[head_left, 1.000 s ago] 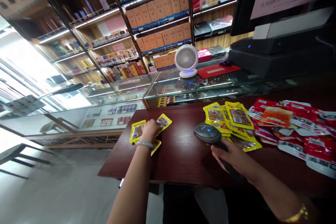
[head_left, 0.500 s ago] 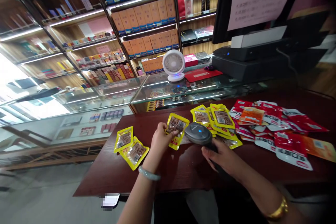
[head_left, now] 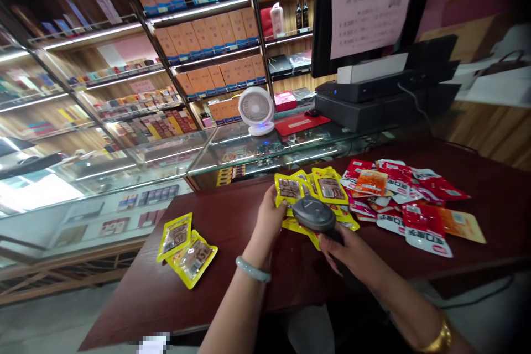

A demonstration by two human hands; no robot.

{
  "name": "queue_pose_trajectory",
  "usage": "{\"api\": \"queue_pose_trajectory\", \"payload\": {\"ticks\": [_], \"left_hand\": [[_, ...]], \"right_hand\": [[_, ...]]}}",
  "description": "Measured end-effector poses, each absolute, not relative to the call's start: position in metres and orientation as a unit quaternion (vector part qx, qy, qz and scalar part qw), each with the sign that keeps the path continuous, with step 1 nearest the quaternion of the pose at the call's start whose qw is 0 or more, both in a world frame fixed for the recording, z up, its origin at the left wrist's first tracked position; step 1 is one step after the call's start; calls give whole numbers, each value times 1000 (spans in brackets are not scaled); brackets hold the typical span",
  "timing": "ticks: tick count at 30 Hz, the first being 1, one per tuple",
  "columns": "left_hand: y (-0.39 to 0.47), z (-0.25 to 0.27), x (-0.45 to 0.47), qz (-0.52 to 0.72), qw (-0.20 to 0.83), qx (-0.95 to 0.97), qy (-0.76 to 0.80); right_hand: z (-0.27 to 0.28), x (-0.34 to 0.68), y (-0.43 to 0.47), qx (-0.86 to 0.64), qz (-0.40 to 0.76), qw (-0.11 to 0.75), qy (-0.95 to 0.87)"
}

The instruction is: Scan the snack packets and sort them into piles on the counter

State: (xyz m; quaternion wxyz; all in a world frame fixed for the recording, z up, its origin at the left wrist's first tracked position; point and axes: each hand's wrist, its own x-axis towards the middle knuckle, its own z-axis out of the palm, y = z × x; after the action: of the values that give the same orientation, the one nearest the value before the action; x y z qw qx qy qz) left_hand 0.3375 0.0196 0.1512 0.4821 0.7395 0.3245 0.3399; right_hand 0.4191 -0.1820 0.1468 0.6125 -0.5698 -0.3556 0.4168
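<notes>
My left hand (head_left: 271, 218), with a pale bangle on its wrist, pinches the edge of a yellow snack packet (head_left: 289, 188). That packet is against the left side of a pile of similar yellow packets (head_left: 331, 188). A grey handheld barcode scanner (head_left: 314, 213) is gripped in my right hand (head_left: 346, 246); its head points left and covers part of the pile. More yellow packets lie under and behind the scanner. Apart from these, two yellow packets (head_left: 193, 260) overlap on the left of the dark red table (head_left: 232, 221).
Red and white packets (head_left: 427, 229) with some orange ones lie heaped to the right. Behind the table stand a glass counter (head_left: 199, 157), a white fan (head_left: 256, 110) and a monitor (head_left: 321, 38) with a pink paper sheet. Stocked shelves line the wall.
My left hand has moved with a yellow packet rightward to the pile. The scanner has come over the pile, and its blue light no longer shows. The view has turned right.
</notes>
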Motion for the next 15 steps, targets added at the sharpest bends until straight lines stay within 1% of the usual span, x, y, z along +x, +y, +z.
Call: {"api": "queue_pose_trajectory", "payload": {"ticks": [6,10,12,15], "left_hand": [[1,164,364,273,358,819,356],[-7,161,367,260,290,865,315],[-8,159,363,273,294,868,293],[-8,158,347,301,330,852,272]], "right_hand": [[153,425,-192,-577,417,613,-343],[153,425,-192,-581,416,613,-337],[154,422,-191,-578,417,612,-343],[154,414,-186,-572,426,606,-353]]}}
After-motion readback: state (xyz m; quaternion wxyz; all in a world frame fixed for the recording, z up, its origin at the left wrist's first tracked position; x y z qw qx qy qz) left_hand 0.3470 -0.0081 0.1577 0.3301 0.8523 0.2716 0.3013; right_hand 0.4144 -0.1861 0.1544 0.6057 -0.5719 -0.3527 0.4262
